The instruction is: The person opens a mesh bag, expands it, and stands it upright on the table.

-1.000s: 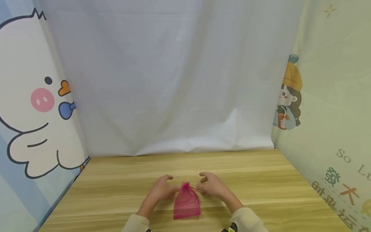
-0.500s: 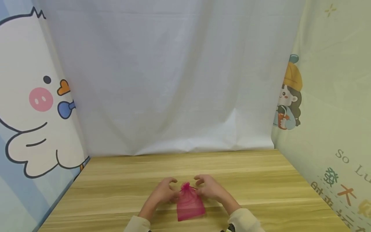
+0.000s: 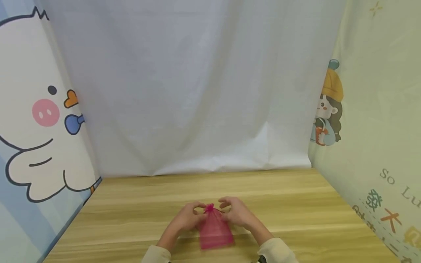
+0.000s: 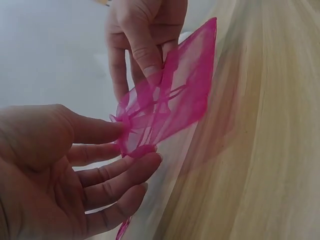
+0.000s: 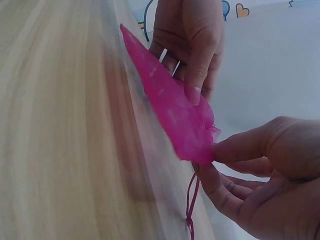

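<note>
A sheer magenta organza drawstring pouch point(image 3: 216, 233) is held over the table, its gathered neck pointing away from me in the head view. My left hand point(image 3: 187, 218) pinches the left side of the neck between thumb and fingers. On the other side, my right hand point(image 3: 239, 213) pinches the neck's right edge. Seen from the left wrist, the pouch point(image 4: 187, 95) looks thin and see-through, with its lower part hanging toward the wood. A knotted magenta cord point(image 5: 189, 220) dangles beneath the right fingers in the right wrist view.
The wood-grain table point(image 3: 138, 197) runs back to a white cloth backdrop point(image 3: 184, 91). Printed cloth with a cartoon duck point(image 3: 29, 91) borders the left side. A pale green printed cloth point(image 3: 371, 120) borders the right.
Both hands have come closer together at the pouch's neck. The cord stretched to the right hand a second ago is less drawn out now, and the pouch's bottom has shifted slightly right.
</note>
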`<state>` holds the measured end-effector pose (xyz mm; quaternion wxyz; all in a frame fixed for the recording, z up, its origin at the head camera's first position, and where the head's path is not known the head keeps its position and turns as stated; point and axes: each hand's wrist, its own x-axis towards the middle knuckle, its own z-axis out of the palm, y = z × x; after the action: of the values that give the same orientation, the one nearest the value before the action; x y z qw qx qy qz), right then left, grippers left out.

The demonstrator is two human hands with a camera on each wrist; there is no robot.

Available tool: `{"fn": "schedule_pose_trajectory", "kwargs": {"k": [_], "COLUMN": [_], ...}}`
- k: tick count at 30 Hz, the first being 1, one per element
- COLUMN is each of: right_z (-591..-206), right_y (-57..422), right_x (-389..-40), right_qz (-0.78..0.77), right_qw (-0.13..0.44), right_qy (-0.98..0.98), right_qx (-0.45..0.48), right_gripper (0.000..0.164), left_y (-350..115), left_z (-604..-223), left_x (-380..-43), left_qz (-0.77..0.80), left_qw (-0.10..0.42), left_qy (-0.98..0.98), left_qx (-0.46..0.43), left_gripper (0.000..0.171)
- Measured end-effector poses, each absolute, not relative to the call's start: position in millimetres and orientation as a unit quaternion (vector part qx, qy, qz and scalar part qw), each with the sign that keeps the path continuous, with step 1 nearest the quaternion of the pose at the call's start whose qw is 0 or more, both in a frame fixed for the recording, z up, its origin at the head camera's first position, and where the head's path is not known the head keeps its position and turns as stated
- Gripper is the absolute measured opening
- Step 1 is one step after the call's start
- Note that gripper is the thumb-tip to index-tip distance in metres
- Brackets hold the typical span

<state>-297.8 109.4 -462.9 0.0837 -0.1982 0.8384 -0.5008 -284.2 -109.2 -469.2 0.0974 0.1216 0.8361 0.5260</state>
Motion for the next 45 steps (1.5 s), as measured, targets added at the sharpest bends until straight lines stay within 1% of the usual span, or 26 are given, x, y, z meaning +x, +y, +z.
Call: {"fn": "schedule_pose_trajectory", "kwargs": {"k": [2,6,9,13,16,20,26,29,34,40,45], "right_z": [-460,-455,-454,-456,-458,-458,-457,-455,-452,-451,-450], "right_y": [109,110,111,113,113,112,113,113,113,113,111], "right_x": [-298,-297,-297,-298,-300,-302,-303,-303,-301,-300,-299], "right_qz": [-0.502,-0.503,-0.499,-0.465,-0.449,-0.448,-0.449,-0.447,-0.46,-0.463,-0.46], "right_qw": [0.082,0.085,0.083,0.045,0.016,-0.003,-0.034,-0.038,-0.021,-0.01,-0.015], "right_qy": [0.837,0.835,0.837,0.856,0.862,0.859,0.855,0.858,0.857,0.856,0.856], "right_qx": [-0.2,-0.205,-0.208,-0.222,-0.235,-0.247,-0.257,-0.25,-0.231,-0.229,-0.236], "right_gripper": [0.059,0.058,0.05,0.035,0.032,0.028,0.011,0.006,0.004,0.011,0.013], "left_y": [-109,-107,-106,-104,-102,-100,-97,-98,-100,-101,-100], "left_z": [-467,-465,-466,-466,-466,-467,-466,-464,-460,-459,-461], "left_x": [-285,-286,-286,-285,-285,-285,-286,-286,-285,-285,-288], "left_qz": [0.521,0.524,0.536,0.549,0.553,0.558,0.558,0.551,0.532,0.507,0.526], "left_qw": [0.09,0.089,0.093,0.096,0.098,0.102,0.114,0.115,0.097,0.045,0.044], "left_qy": [0.84,0.837,0.829,0.818,0.814,0.805,0.797,0.801,0.814,0.833,0.82], "left_qx": [0.125,0.126,0.13,0.139,0.151,0.176,0.203,0.206,0.212,0.217,0.223], "left_gripper": [0.04,0.039,0.038,0.038,0.037,0.038,0.04,0.04,0.033,0.025,0.025]}}
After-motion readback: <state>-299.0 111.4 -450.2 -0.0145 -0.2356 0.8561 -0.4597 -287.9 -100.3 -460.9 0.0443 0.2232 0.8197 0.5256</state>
